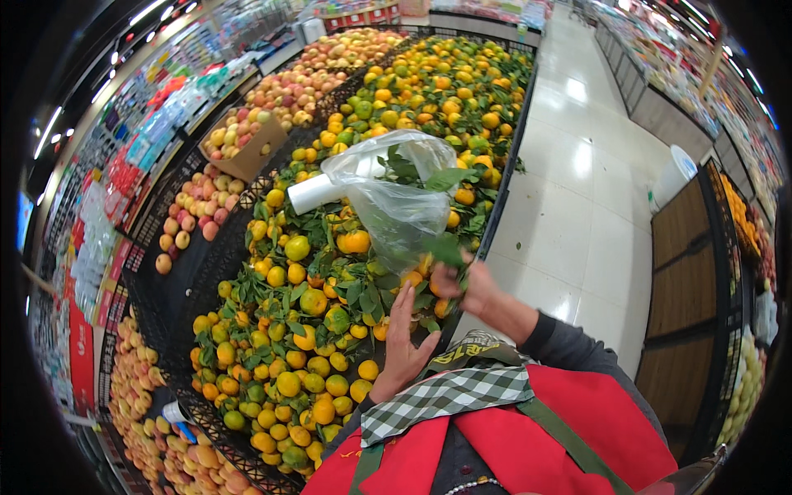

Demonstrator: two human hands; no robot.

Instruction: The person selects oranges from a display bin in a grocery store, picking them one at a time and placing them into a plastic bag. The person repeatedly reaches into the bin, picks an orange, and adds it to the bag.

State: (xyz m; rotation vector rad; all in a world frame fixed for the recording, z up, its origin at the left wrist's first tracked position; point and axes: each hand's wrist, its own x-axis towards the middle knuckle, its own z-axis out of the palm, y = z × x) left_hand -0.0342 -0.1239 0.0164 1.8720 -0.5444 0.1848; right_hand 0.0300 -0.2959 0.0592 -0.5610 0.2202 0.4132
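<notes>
A long bin is heaped with leafy mandarins (314, 301), yellow, orange and partly green. My left hand (405, 346) lies low over the fruit by the near edge, fingers apart and holding nothing. My right hand (473, 284), blurred, is closed on green leaves (447, 249) at the bin's right edge; whether a fruit or stem is among them is hidden. Just beyond my hands, a clear plastic bag (402, 216) rests on the mandarins, with leaves at its open mouth. A white roll of plastic bags (309, 193) sticks out at its left.
Left of the mandarins, past a black mesh divider (210, 260), lie apples (210, 198) and a cardboard box (250, 151). A tiled aisle (557, 229) runs along the right side. Beyond it stand a wooden-sided display (680, 309) and a white bucket (674, 173).
</notes>
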